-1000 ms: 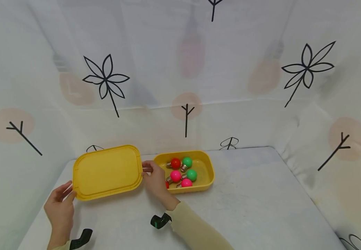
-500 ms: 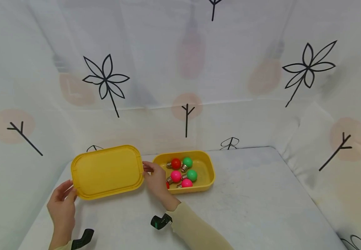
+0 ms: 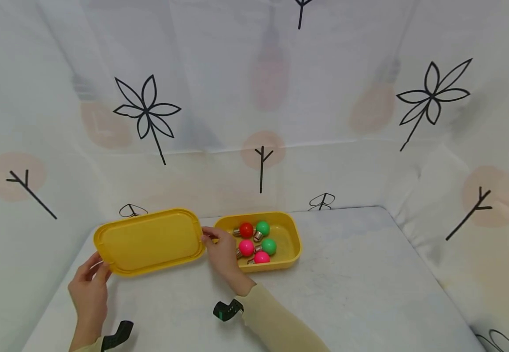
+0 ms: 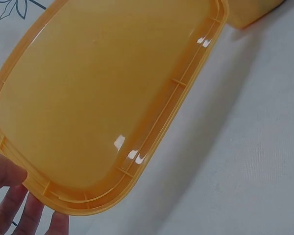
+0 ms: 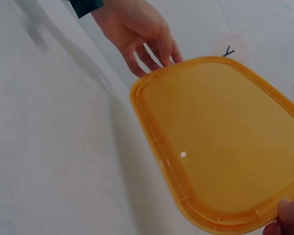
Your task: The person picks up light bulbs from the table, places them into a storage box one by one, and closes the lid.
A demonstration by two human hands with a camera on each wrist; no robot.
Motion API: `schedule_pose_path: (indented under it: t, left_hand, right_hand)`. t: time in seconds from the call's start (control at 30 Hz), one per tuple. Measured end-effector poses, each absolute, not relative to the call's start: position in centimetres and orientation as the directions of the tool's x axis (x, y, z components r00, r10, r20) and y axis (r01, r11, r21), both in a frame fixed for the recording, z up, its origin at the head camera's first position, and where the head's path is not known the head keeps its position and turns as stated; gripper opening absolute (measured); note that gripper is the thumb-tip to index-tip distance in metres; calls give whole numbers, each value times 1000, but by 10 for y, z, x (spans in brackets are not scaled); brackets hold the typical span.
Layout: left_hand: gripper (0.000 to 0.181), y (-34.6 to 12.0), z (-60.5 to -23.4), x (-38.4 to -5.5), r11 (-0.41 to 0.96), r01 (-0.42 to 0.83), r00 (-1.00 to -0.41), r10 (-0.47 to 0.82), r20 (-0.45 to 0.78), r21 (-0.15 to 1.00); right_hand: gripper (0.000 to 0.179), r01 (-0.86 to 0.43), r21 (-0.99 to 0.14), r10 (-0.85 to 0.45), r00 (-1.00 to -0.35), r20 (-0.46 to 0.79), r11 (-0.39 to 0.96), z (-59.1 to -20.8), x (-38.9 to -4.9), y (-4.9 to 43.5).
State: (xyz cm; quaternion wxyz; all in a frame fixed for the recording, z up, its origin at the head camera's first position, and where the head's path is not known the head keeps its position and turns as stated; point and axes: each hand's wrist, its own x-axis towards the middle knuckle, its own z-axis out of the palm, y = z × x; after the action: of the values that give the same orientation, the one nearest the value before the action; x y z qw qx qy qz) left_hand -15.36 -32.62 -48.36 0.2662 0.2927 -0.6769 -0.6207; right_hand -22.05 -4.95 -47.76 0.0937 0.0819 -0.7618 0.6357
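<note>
A yellow plastic lid (image 3: 150,242) with rounded corners is held up over the left part of the table, tilted, its ribbed rim showing in both wrist views. My left hand (image 3: 90,288) pinches its left end, thumb on the near face and fingers behind. At the lid's other end my right hand (image 3: 221,252) pinches the edge between thumb and fingers. Just right of that hand stands a yellow plastic box (image 3: 291,244), partly covered by it. Inside lie several light bulbs with screw bases, among them a red bulb (image 3: 246,230), a green bulb (image 3: 269,246) and a pink bulb (image 3: 246,248).
The white table (image 3: 346,288) reaches right and toward the front. White cloth (image 3: 219,117) printed with leaves and twigs hangs behind it and at both sides. A black wrist device (image 3: 228,310) sits on the right sleeve (image 3: 276,320).
The lid has tipped further, so its face looks narrower in the head view, and its left end has shifted slightly left. Both hands keep hold of it; the box and bulbs stay in place.
</note>
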Motion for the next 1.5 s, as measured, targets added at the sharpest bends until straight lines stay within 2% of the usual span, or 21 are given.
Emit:
schedule_pose_path:
  t: [0.2,0.43,0.63,0.77,1.07,1.37,1.5]
  left_hand:
    - [38,-328,-481,-156,34,-11,-696,-718,17,999]
    - [42,-335,-479,-159,210,-139,-698,-714,54,968]
    - [44,-335,-476,-163,180,-145,-717,-697,22,973]
    - [49,-335,-476,-163,190,-154,-741,-672,14,970]
    - [56,-337,-477,-160,-5,-57,-787,-616,-48,998]
    - [58,-332,-483,-151,-89,-5,-787,-614,-59,996]
    - [64,-330,-485,-146,-95,-4,-789,-611,-62,995]
  right_hand:
    - [21,-254,-952,-10,-967,256,168,-477,-222,-48]
    - [20,-259,-955,-34,-966,257,145,-477,-224,-49]
    - [20,-187,-982,-54,-981,185,21,-478,-228,-50]
    - [20,-180,-984,-51,-983,179,10,-480,-230,-50]
    - [24,-203,-977,-62,-978,198,70,-485,-232,-49]
    - [31,-249,-954,-84,-968,238,168,-487,-224,-46]
    - [35,-262,-951,-89,-964,250,165,-487,-220,-44]
